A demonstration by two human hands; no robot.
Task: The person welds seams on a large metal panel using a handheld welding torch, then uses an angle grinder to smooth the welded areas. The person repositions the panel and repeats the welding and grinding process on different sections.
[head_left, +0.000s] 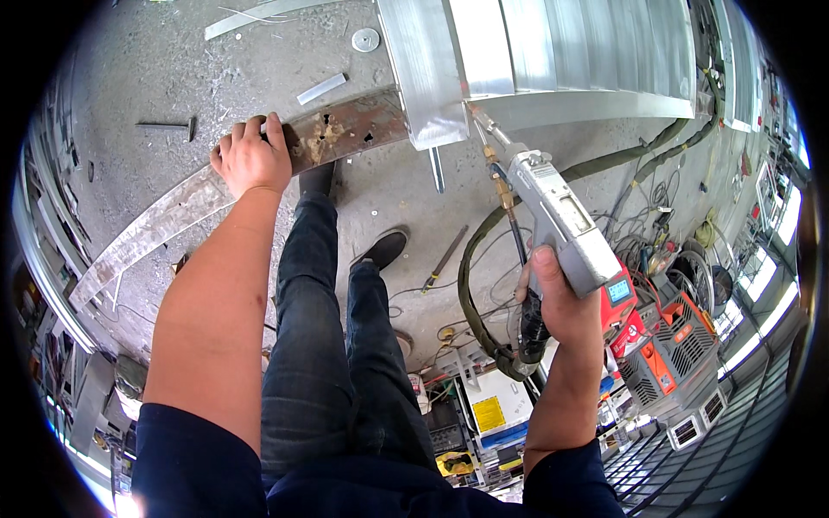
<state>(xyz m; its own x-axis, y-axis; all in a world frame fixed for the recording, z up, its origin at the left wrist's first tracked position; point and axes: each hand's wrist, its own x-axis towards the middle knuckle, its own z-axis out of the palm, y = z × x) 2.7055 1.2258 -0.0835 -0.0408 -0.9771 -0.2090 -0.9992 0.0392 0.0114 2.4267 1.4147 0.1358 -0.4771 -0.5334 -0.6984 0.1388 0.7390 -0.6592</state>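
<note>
My left hand [256,162] grips a long, flat metal bar [177,203], its fingers curled over the far edge. Rust and burn stains mark the bar, and its right end runs to the bright metal workpiece [429,78]. My right hand [563,302] is wrapped round the handle of a grey welding gun [566,220]. The gun's thin nozzle [489,123] points up and left, its tip close to the lower corner of the workpiece; whether they touch I cannot tell. A dark sleeved hose [471,293] runs from the gun's handle.
A hammer [168,128], a short metal strip [321,89] and a round disc [365,40] lie on the concrete floor. Between my feet and the hose is a file-like rod [446,257]. Cables coil at right, near an orange-and-grey machine [669,354]. A white box [501,401] stands below.
</note>
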